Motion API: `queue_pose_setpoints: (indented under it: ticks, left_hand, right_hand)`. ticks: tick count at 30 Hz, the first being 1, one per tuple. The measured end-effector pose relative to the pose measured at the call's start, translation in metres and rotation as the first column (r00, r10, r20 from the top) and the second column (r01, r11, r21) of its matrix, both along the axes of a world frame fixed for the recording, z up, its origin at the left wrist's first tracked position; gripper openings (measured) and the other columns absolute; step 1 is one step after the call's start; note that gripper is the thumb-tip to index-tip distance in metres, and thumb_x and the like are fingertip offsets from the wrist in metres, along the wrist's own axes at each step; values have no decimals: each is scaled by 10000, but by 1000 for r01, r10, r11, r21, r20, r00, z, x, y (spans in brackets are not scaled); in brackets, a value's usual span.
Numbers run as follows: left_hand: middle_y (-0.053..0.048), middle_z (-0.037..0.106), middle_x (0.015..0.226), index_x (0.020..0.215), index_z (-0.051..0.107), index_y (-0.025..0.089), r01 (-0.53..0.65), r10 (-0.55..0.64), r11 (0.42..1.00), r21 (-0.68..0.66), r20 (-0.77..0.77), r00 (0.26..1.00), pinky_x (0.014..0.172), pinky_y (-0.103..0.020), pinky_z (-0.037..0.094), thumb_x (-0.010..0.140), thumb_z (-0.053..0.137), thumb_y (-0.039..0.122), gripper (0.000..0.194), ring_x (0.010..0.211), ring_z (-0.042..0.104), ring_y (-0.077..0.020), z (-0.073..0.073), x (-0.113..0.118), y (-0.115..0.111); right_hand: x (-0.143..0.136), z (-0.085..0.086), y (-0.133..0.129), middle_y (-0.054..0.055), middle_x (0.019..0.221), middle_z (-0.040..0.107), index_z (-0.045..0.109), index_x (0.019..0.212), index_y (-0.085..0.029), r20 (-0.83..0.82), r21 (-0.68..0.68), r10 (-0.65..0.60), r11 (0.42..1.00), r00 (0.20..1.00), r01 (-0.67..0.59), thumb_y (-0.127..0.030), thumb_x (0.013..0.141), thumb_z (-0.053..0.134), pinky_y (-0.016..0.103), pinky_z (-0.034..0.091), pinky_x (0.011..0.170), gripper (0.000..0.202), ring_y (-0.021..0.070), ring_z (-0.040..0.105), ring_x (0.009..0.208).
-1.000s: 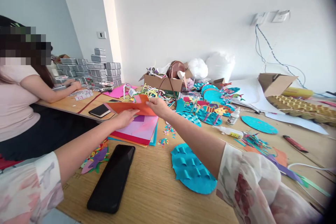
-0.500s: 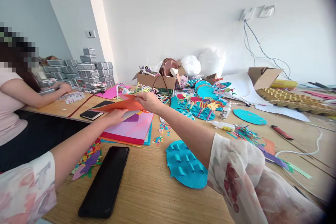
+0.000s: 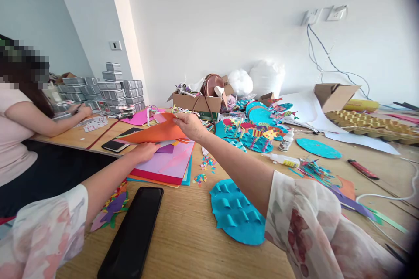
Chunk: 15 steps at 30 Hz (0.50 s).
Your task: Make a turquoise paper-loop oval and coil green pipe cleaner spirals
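An orange sheet is lifted at a slant above a stack of coloured paper. My right hand pinches its upper right edge, fingers closed. Beneath the sheet my left hand reaches onto the stack; its fingertips are partly covered by paper, so its grip is unclear. A black phone lies in front of the stack. Right of the phone is a blue disc with curled paper strips. Small paper confetti lies between stack and disc.
At the left a person sits by playing cards and stacked card decks. Behind are a cardboard box and blue paper crafts. Glue bottles, a red cutter and egg trays lie right.
The orange sheet is tilted up more, showing more of its face, with my right hand still holding its edge. The whole view has shifted slightly.
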<state>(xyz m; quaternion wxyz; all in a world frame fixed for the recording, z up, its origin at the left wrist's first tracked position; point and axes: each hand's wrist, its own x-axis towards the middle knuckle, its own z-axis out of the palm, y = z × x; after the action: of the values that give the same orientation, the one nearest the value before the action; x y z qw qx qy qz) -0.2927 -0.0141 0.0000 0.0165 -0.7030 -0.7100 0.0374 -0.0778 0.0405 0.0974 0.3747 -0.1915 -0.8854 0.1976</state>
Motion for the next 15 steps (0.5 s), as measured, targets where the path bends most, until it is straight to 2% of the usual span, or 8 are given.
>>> queue_pose_setpoints:
  ticks: [4,8,15]
  left_hand:
    - [-84,554,1146,1141,522,171,-95,95,992,80,-2,995,831,-427,472,867,509,311,309,980,564,-210,5,-4,3]
    - [-78,563,1124,1106,541,168,-156,152,977,145,42,988,803,-403,488,865,511,305,279,952,572,-200,18,-8,9]
    - [-70,578,1098,1075,558,156,-127,105,976,176,125,987,799,-398,490,867,508,306,261,940,577,-199,33,-19,16]
  right_hand:
    - [0,-1,5,-45,585,413,545,633,-159,-52,-52,-23,998,998,21,-203,806,414,207,275,574,222,105,372,601]
    - [-2,-1,9,-29,673,514,625,787,-139,-103,-98,-19,995,995,9,-211,809,403,201,315,617,234,111,433,663]
    - [-3,-5,20,-31,683,541,651,908,-146,-140,-107,-4,994,990,-11,-225,807,413,208,337,654,270,118,470,684]
